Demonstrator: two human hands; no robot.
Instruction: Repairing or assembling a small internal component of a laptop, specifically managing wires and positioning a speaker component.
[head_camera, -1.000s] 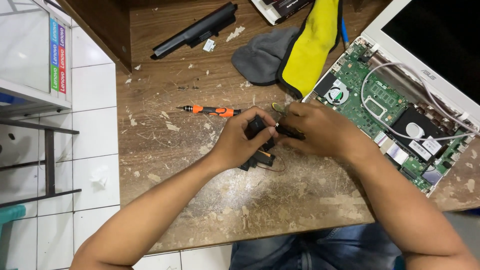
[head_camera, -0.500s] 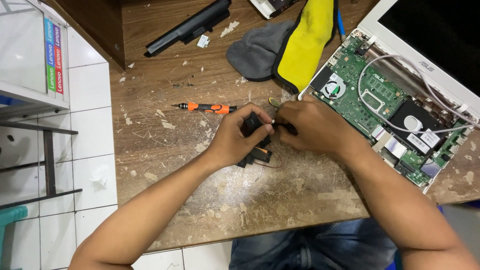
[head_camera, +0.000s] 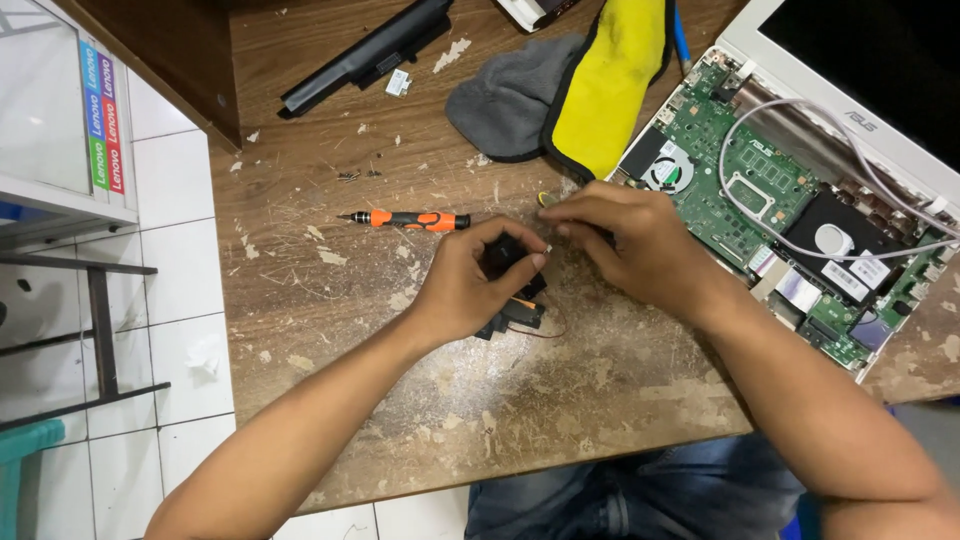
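Where the worn wooden table (head_camera: 330, 300) shows bare, its brown top is scuffed, flaking and strewn with pale chips. At its right edge lies an opened white laptop (head_camera: 800, 190), the green circuit board exposed, a round fan set in it, and thin white cables looping over a black flat drive. Just beside that, a grey cloth (head_camera: 505, 100) and a yellow cloth (head_camera: 605, 80) lie crumpled together. A long black battery bar (head_camera: 365, 55) rests near the far edge. An orange-and-black precision screwdriver (head_camera: 405, 219) lies left of the hands, well clear of them. The left hand (head_camera: 470, 285) curls shut around a small black plastic part (head_camera: 510, 285) at the table's middle, a thin red wire trailing from it. The right hand (head_camera: 630, 245) meets it, fingertips pinched together at the part's top edge; what they pinch is hidden by the fingers.
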